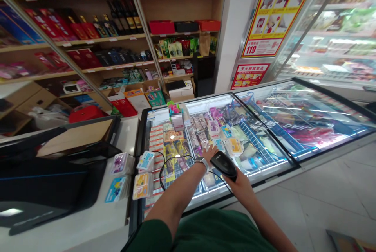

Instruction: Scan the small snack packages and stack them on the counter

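My left hand [210, 152], with a watch at the wrist, is stretched out flat with open fingers on the glass lid of the chest freezer [264, 168]. Its fingertips are next to a small blue packaged tub [219, 143]. Close by on the glass lie a yellow tub [234, 146] and a pink one [213, 126]. My right hand [238, 181] grips a black barcode scanner [223, 163], held just right of my left wrist. The scanner's black cable [161, 170] loops left across the lid.
Several more packaged tubs [142, 185] lie at the freezer's left edge and on the white counter [88, 220]. A dark screen [44, 189] stands at the left. Shelves of boxes and bottles [96, 25] line the back. A glass-door fridge [331, 36] is at the right.
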The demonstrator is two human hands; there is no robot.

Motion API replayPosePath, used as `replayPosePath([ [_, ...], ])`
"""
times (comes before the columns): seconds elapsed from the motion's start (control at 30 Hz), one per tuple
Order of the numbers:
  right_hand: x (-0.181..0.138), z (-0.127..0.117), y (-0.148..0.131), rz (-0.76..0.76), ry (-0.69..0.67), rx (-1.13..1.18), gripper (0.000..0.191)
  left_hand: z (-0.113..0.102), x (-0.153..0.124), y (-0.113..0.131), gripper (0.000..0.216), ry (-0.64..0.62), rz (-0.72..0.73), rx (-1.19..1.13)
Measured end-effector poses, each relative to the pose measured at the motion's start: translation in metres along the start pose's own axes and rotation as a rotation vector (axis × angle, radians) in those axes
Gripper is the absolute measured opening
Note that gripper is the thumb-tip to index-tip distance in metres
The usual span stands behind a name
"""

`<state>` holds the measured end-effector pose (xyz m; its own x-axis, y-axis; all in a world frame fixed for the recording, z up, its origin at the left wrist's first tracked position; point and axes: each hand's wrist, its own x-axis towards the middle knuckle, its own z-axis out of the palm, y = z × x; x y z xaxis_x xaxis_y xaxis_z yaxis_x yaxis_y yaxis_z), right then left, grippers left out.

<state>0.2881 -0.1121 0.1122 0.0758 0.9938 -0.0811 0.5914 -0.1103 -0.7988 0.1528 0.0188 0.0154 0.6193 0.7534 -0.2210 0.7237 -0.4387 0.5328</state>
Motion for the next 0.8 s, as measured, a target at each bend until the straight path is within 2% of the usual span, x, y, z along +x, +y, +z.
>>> replayPosePath([
  [0.13, 0.003, 0.002, 0.001, 0.012, -0.020, -0.011, 0.034, 0.011, -0.012, -0.004, 0.049, 0.116, 0.033, 0.024],
  [0.3, 0.008, 0.005, -0.005, -0.015, -0.012, 0.012, 0.037, 0.024, -0.027, -0.006, 0.038, 0.203, -0.032, 0.131],
  [0.5, 0.011, 0.006, -0.016, -0.018, -0.037, 0.013, 0.041, 0.016, -0.024, -0.015, 0.035, 0.258, -0.153, 0.175],
  [0.7, 0.012, 0.007, -0.012, -0.005, -0.046, -0.014, 0.048, 0.001, -0.013, -0.030, 0.048, 0.132, -0.218, 0.232],
  [0.8, 0.012, 0.007, -0.007, 0.033, -0.039, -0.048, 0.047, -0.002, -0.012, -0.032, 0.046, 0.143, -0.253, 0.233],
])
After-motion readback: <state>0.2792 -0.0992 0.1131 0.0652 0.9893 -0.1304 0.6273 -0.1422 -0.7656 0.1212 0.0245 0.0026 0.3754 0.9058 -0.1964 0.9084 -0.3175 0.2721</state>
